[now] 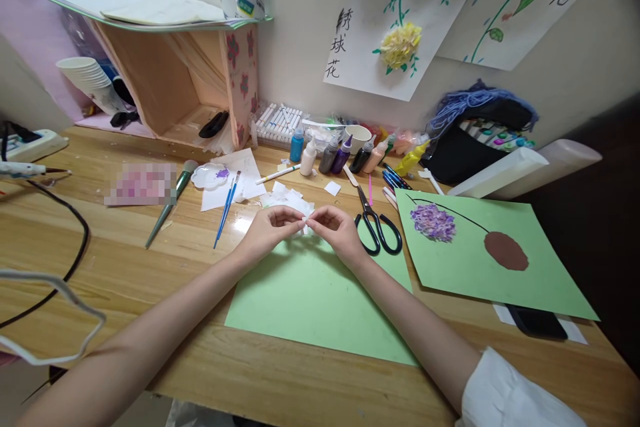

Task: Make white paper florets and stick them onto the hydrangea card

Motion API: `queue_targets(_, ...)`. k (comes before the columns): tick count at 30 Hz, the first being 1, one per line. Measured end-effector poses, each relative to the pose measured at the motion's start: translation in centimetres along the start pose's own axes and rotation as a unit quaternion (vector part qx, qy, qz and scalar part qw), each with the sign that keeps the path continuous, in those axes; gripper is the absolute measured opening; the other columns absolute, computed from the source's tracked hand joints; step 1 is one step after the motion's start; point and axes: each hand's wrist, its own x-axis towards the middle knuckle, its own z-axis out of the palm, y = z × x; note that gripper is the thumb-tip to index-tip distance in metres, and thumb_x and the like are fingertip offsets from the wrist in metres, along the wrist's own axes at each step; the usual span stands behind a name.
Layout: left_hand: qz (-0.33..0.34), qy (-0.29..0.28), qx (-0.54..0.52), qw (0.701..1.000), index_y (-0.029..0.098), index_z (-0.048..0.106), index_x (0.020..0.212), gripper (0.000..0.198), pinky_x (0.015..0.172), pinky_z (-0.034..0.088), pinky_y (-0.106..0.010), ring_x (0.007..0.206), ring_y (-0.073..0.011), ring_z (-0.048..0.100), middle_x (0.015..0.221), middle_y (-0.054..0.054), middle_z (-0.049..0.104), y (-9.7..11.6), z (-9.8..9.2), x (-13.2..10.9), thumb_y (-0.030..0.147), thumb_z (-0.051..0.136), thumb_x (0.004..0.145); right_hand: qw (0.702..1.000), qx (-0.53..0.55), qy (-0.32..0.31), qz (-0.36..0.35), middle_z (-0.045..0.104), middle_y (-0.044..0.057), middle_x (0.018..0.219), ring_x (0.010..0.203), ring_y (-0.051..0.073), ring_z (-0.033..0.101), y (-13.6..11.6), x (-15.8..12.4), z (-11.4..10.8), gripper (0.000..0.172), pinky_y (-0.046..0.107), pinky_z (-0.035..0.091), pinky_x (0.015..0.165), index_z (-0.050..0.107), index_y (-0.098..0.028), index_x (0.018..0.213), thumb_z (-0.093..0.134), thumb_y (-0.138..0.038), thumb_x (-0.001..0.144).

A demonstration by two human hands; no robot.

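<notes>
Mostly hidden, a white paper bit (305, 229) is between the left hand (270, 230) and right hand (339, 233), both pinched nearly closed on it. They hide some green paper (320, 307) below.

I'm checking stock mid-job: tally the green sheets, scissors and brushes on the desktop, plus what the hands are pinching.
Green paper sheets: 2
Black-handled scissors: 1
Slim blue brushes: 2
Large green-handled brush: 1
Small white piece between left hand and right hand: 1
Total: 7
</notes>
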Motion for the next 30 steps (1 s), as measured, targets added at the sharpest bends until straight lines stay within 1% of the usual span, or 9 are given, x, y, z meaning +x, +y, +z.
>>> queue_targets(6,0.034,0.032,0.009,0.999,0.013,0.059,0.077,0.023,0.063,0.044,-0.024,0.067,-0.0124,0.057,0.075,-0.003,0.061,-0.3,0.0,0.2,0.029,0.069,0.064,0.998,-0.054,-0.015,-0.021,0.059,0.001,0.078,0.061,0.010,0.050,0.0,-0.2,0.3,0.020,0.024,0.042,0.055,0.060,-0.018,0.085,0.068,-0.032,0.072)
queue_targets(11,0.064,0.015,-0.019,0.998,0.014,0.056,0.082,0.019,0.062,0.040,-0.022,0.069,-0.0109,0.050,0.074,0.000,0.054,0.1,-0.1,-0.1,0.021,0.060,0.065,0.998,-0.049,-0.025,-0.007,0.058,0.006,0.107,0.067,0.010,0.051,0.0,-0.1,0.3,0.042,0.026,0.044,0.061,0.054,-0.022,0.110,0.069,-0.031,0.071)
queue_targets(13,0.073,0.005,-0.017,0.997,0.014,0.056,0.082,0.017,0.060,0.038,-0.021,0.067,-0.0106,0.048,0.074,0.001,0.051,0.2,-0.1,-0.2,0.020,0.056,0.066,0.998,-0.029,-0.047,0.011,0.061,0.006,0.101,0.070,0.012,0.053,-0.1,-0.1,0.2,0.034,0.026,0.045,0.064,0.058,-0.021,0.104,0.067,-0.032,0.073)
queue_targets(15,0.083,0.003,-0.005,0.997,0.015,0.053,0.079,0.014,0.058,0.036,-0.022,0.064,-0.0103,0.045,0.072,0.001,0.049,0.0,-0.2,-0.1,0.019,0.053,0.066,0.998,-0.014,-0.060,0.024,0.062,0.004,0.086,0.071,0.013,0.054,0.0,0.0,0.2,0.021,0.027,0.044,0.065,0.062,-0.019,0.087,0.067,-0.033,0.073)
queue_targets(18,0.101,0.007,0.037,0.994,0.016,0.050,0.078,0.012,0.058,0.036,-0.022,0.063,-0.0103,0.044,0.071,0.002,0.046,-0.4,-0.1,0.0,0.019,0.053,0.067,0.998,-0.020,-0.048,0.028,0.059,0.001,0.072,0.064,0.012,0.053,0.1,-0.1,0.2,0.019,0.026,0.043,0.061,0.059,-0.017,0.071,0.067,-0.034,0.072)
queue_targets(22,0.129,0.063,0.140,0.980,0.017,0.049,0.083,0.011,0.058,0.035,-0.022,0.061,-0.0097,0.042,0.073,0.002,0.048,-0.6,0.0,-0.3,0.020,0.053,0.073,0.994,-0.096,0.035,-0.027,0.057,0.000,0.069,0.061,0.012,0.050,0.1,-0.3,0.3,0.016,0.025,0.042,0.058,0.059,-0.018,0.075,0.064,-0.033,0.076)
queue_targets(25,0.143,0.090,0.187,0.968,0.017,0.050,0.080,0.008,0.056,0.035,-0.021,0.060,-0.0097,0.043,0.072,0.002,0.051,-0.4,0.2,-0.7,0.024,0.053,0.076,0.976,-0.167,0.107,-0.084,0.059,0.000,0.070,0.061,0.012,0.051,-0.1,-0.4,0.2,0.010,0.026,0.042,0.060,0.061,-0.019,0.079,0.061,-0.029,0.078)
queue_targets(27,0.138,0.073,0.204,0.966,0.017,0.054,0.077,0.011,0.057,0.036,-0.022,0.061,-0.0102,0.045,0.070,0.001,0.053,-0.3,0.4,-0.9,0.028,0.053,0.079,0.967,-0.196,0.115,-0.116,0.060,0.001,0.073,0.062,0.013,0.053,-0.4,-0.5,0.3,0.008,0.027,0.043,0.060,0.063,-0.019,0.080,0.060,-0.026,0.079)
queue_targets(30,0.125,0.043,0.207,0.969,0.016,0.060,0.078,0.020,0.060,0.038,-0.023,0.063,-0.0112,0.048,0.073,-0.001,0.059,-0.3,0.5,-0.9,0.034,0.052,0.081,0.958,-0.228,0.080,-0.156,0.063,0.003,0.078,0.067,0.015,0.054,-0.8,-0.6,0.4,0.007,0.028,0.044,0.062,0.065,-0.020,0.080,0.059,-0.023,0.080)
